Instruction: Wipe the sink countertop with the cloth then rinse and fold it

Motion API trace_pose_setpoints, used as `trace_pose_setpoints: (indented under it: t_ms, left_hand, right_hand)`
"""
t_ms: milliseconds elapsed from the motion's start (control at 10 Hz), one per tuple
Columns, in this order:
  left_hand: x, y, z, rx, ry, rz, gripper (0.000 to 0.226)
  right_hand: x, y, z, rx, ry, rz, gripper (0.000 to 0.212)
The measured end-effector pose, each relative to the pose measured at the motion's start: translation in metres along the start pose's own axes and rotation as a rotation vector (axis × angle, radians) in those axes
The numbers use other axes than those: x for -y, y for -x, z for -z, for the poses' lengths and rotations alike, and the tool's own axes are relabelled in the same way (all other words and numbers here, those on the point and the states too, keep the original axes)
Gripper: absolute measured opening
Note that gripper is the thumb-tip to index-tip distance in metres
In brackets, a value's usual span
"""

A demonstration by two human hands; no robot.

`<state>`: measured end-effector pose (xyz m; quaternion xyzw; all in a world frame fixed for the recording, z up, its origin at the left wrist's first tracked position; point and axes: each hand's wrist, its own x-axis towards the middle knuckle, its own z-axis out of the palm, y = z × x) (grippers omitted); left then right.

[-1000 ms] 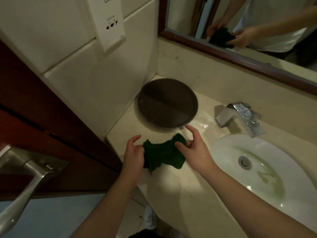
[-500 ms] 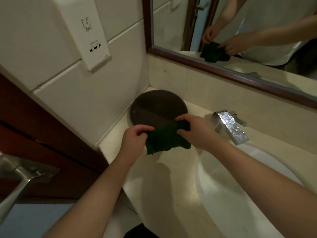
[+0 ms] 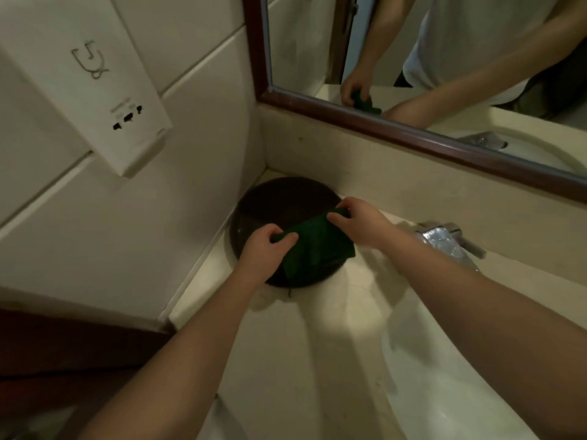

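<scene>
Fingers of your left hand [image 3: 265,249] and right hand [image 3: 359,222] pinch opposite corners of the green cloth [image 3: 313,246], holding it taut just over the dark round tray [image 3: 279,198] at the worktop [image 3: 317,344] corner, probably to square it for folding.

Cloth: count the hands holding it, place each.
2. The left hand pinches the cloth at its left end; the right hand pinches its right end, over the dark disc. None hidden.
</scene>
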<state>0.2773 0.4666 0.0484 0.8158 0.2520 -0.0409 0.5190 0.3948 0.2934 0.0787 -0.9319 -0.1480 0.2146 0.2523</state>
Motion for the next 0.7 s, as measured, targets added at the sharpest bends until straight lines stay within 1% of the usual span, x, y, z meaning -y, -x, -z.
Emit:
trace_pose_setpoints:
  t_ms: [100, 200, 300, 400, 500, 600, 700]
  left_hand:
    - [0.013, -0.019, -0.009, 0.041, 0.134, 0.121, 0.021]
    - [0.024, -0.031, -0.020, 0.082, 0.124, 0.205, 0.024]
    - [0.027, -0.031, -0.027, -0.011, -0.215, 0.083, 0.032]
    - [0.030, -0.026, -0.033, -0.176, -0.555, -0.011, 0.045]
    - [0.029, -0.020, -0.032, -0.190, -0.564, 0.008, 0.049]
    - [0.025, -0.003, -0.029, -0.269, -0.458, -0.073, 0.043]
    - [0.036, 0.058, -0.035, -0.284, -0.314, -0.150, 0.035]
  right_hand:
    - [-0.005, -0.023, -0.012, -0.013, 0.014, -0.047, 0.040]
    - [-0.016, -0.035, -0.026, 0.027, 0.001, -0.089, 0.046]
    - [-0.026, -0.033, -0.035, 0.087, 0.111, -0.057, 0.057]
    - [-0.029, -0.025, -0.042, -0.022, 0.187, 0.017, 0.058]
    - [-0.023, -0.001, -0.027, -0.109, 0.204, 0.018, 0.052]
    - [-0.014, 0.038, 0.025, -0.244, -0.086, 0.067, 0.032]
    - [0.003, 0.111, 0.097, -0.470, -0.369, 0.221, 0.011]
